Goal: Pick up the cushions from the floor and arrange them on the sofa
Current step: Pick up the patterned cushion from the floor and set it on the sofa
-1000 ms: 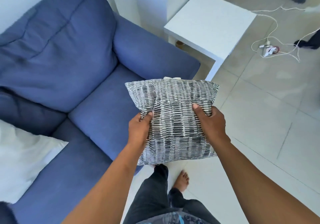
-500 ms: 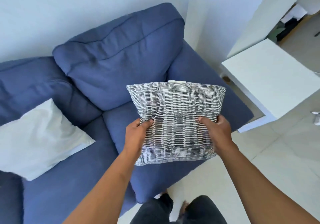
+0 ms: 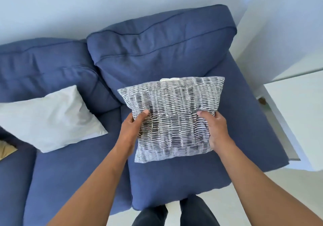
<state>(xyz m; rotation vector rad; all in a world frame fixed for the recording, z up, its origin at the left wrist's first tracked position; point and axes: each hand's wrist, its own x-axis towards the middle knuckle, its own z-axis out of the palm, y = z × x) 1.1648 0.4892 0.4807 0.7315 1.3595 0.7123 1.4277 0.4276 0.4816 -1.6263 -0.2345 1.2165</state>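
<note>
— Holding what, exactly?
— A striped cushion (image 3: 172, 119), gripped at its sides: left hand (image 3: 132, 129) and right hand (image 3: 214, 129) each closed on an edge, thumbs on the front. It hangs over the right seat of the sofa (image 3: 174, 182), just in front of the backrest.
— Anything on the sofa?
— A white cushion (image 3: 47, 119) leans on the middle seat; a tan corner (image 3: 7, 151) shows at far left. A white table (image 3: 300, 120) stands beside the armrest.

blue sofa (image 3: 174, 187) carries a white pillow (image 3: 47, 119) lying on its seat left of the right back cushion (image 3: 162, 51), leaning on the back. tan thing (image 3: 7, 151) at sofa's far left edge, unclear.
</note>
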